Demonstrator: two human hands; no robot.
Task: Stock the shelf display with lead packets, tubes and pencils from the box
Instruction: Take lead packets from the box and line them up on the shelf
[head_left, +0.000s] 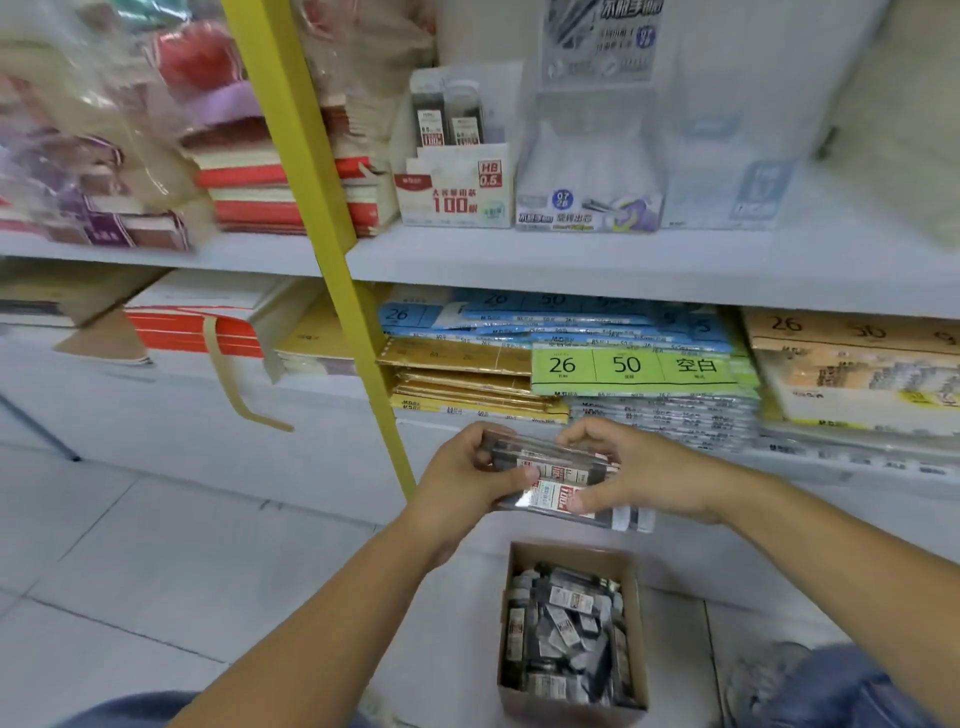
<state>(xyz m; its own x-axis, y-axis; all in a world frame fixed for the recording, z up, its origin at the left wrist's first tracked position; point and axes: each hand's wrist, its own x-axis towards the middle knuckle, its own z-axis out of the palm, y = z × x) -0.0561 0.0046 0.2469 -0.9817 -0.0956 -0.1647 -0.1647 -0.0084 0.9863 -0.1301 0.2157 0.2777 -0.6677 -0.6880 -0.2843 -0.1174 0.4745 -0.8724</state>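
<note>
Observation from beside the shelving: the person crouches before the unit with both arms extended. The left hand (467, 478) and the right hand (639, 467) are each clamped on opposite ends of a stack of lead packets (556, 475); fingers curl over the far edge, thumbs press on the labelled near faces; neither hand is free. The stack is held level in the air, clear of all surfaces, above and just behind the cardboard box (571, 555), which stands open on the floor (156, 571) and holds a jumble of further packets; the supply is far from exhausted.

The target, a white display carton (454, 195) marked HB 0.5, sits on the upper shelf (649, 260) just right of the yellow upright (311, 182); two packets (447, 122) stand upright in its rear; the front appears largely unfilled.

Assessment: the step in hand is squaring up a gathered handful, prior to loading; the task looks to be at an early stage.

Next move, in my judgement: raise the stack well above its present height to the carton; turn the packets upright, labels forward; lower them in beside the two standing ones without knocking those over; keep both ends pinched, since loose packets could fan out.
</note>
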